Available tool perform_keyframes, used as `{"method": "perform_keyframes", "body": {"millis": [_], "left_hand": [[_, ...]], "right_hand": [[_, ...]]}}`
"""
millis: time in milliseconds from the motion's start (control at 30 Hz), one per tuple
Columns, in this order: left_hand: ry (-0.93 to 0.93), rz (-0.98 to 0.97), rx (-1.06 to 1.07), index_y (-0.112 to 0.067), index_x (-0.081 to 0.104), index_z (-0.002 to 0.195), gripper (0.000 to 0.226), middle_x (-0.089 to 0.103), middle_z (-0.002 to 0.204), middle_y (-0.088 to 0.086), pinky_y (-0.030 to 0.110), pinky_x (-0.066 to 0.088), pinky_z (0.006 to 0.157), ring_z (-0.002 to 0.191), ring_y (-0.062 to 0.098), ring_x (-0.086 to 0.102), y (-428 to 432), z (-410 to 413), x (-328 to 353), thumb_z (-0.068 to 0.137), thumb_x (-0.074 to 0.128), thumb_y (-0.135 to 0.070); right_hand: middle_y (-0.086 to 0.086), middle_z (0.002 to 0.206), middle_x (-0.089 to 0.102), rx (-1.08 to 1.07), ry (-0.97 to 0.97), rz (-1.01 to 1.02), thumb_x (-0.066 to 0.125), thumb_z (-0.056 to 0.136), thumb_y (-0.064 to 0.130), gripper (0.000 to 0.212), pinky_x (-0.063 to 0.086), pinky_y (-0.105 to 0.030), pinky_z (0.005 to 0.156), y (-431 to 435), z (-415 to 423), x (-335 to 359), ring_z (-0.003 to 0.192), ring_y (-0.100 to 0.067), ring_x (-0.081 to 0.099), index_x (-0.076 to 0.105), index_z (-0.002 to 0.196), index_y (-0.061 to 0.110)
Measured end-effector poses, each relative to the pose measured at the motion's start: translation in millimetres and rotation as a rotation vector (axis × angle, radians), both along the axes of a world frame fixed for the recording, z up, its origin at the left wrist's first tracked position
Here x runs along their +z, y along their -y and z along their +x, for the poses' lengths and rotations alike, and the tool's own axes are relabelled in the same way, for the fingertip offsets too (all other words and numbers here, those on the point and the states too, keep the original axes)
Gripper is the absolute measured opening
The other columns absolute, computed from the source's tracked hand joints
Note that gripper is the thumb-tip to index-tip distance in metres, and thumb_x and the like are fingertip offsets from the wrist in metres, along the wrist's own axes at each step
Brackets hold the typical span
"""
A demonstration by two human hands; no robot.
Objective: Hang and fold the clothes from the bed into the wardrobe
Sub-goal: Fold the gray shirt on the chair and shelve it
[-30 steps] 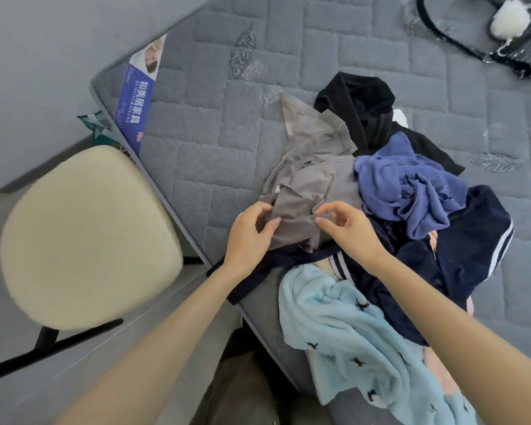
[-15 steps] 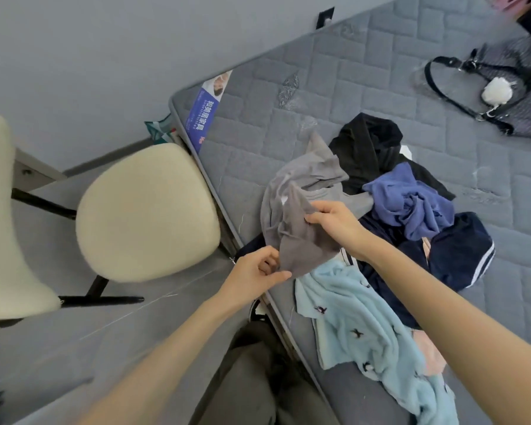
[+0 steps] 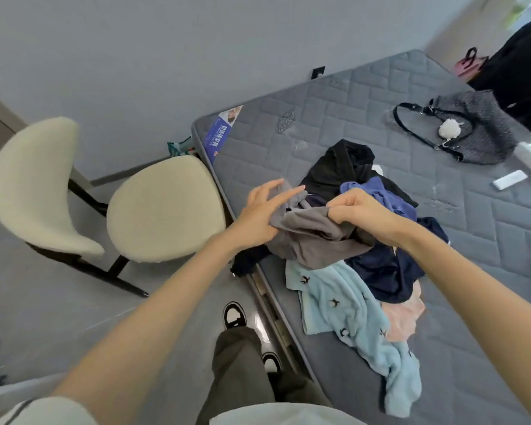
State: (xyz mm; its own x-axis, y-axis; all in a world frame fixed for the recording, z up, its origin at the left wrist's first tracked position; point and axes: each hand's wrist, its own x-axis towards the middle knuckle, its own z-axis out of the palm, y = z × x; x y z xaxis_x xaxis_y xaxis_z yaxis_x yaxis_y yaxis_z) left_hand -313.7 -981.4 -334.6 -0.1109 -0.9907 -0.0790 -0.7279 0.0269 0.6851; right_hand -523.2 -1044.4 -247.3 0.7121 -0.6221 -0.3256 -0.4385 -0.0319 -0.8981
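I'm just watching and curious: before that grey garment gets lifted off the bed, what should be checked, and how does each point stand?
1. Right hand has a firm grip on the grey garment: ok, fist closed on the cloth.
2. Left hand grip: not ok, fingers spread, only resting on the cloth.
3. Garment free of the pile: not ok, it lies over the navy garment and light blue top.
4. Which way round the garment is: cannot tell, it is bunched.
5. Hanger or wardrobe within reach: cannot tell, neither is in view.
6. Chair out of the way: ok, beside the bed.
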Motion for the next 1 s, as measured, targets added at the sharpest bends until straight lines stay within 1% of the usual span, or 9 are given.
{"method": "perform_keyframes", "body": {"millis": [100,267,367,500,600,700,800,900,1000], "left_hand": [[0.068,0.085,-0.175,-0.024,0.057,0.13,0.049,0.017,0.157,0.002,0.037,0.014,0.116,0.146,0.027,0.003,4,-25,6,0.084,0.068,-0.014],[-0.128,0.232,-0.232,-0.009,0.061,0.108,0.016,0.064,0.114,0.006,0.042,0.039,0.105,0.116,0.027,0.056,-25,-46,8,0.095,0.056,-0.017],[-0.198,0.244,-0.063,-0.007,0.058,0.117,0.026,0.063,0.116,0.008,0.028,0.041,0.089,0.108,0.02,0.058,-47,-29,15,0.1,0.048,-0.024],[-0.23,0.172,0.08,0.003,0.056,0.108,0.029,0.06,0.107,0.021,0.041,0.043,0.091,0.099,0.031,0.057,-77,22,36,0.1,0.047,-0.024],[-0.32,0.122,0.228,-0.02,0.061,0.091,0.009,0.065,0.089,-0.009,0.01,0.042,0.075,0.083,-0.002,0.058,-108,63,51,0.093,0.061,-0.029],[-0.305,0.038,0.27,-0.04,0.056,0.092,0.036,0.062,0.086,-0.039,-0.004,0.037,0.07,0.085,-0.024,0.053,-142,95,68,0.076,0.08,-0.019],[-0.219,0.035,0.272,-0.021,0.063,0.107,0.045,0.067,0.104,-0.018,0.016,0.045,0.085,0.1,0.0,0.06,-169,128,69,0.069,0.085,-0.011],[-0.029,0.098,0.39,-0.006,0.06,0.08,0.009,0.064,0.084,0.012,0.035,0.044,0.071,0.085,0.026,0.059,-191,158,62,0.086,0.066,-0.008],[0.028,0.101,0.649,-0.007,0.054,0.07,0.02,0.057,0.07,0.01,0.03,0.035,0.057,0.069,0.023,0.053,-203,188,62,0.09,0.054,-0.006]], "right_hand": [[0.004,0.051,0.026,-0.032,0.008,-0.026,0.048,0.08,-0.004,0.038,0.019,-0.019,0.047,-18,-22,13,0.05,-0.009,0.019,0.033,0.05,0.013],[0.015,0.048,0.025,-0.249,0.017,-0.074,0.047,0.086,-0.003,0.052,0.019,-0.021,0.049,-41,-45,8,0.046,-0.004,0.02,0.031,0.046,0.026],[0.015,0.049,0.037,-0.192,-0.075,-0.152,0.07,0.083,0.027,0.038,0.028,-0.016,0.048,-50,-41,3,0.046,-0.002,0.032,0.052,0.049,0.026],[-0.007,0.063,0.06,-0.128,-0.095,-0.258,0.079,0.078,0.031,0.024,0.036,-0.025,0.058,-61,2,3,0.059,-0.008,0.048,0.074,0.077,0.007],[0.002,0.087,0.075,-0.243,0.124,-0.291,0.071,0.087,0.014,0.011,0.051,-0.023,0.073,-72,50,20,0.078,0.003,0.062,0.075,0.096,0.018],[0.022,0.084,0.072,-0.178,0.292,-0.277,0.066,0.088,0.004,0.023,0.047,-0.008,0.078,-87,100,44,0.086,0.011,0.063,0.07,0.102,0.022],[0.029,0.081,0.07,-0.157,0.386,-0.296,0.063,0.09,0.003,0.025,0.043,-0.004,0.077,-97,140,71,0.085,0.015,0.062,0.069,0.1,0.024],[0.024,0.084,0.072,-0.212,0.44,-0.23,0.062,0.091,0.011,0.021,0.044,-0.006,0.073,-95,164,94,0.083,0.012,0.062,0.073,0.089,0.029],[-0.009,0.101,0.073,-0.233,0.395,-0.225,0.067,0.09,0.02,0.01,0.044,-0.019,0.076,-95,184,99,0.083,-0.003,0.058,0.077,0.087,0.02]]}}
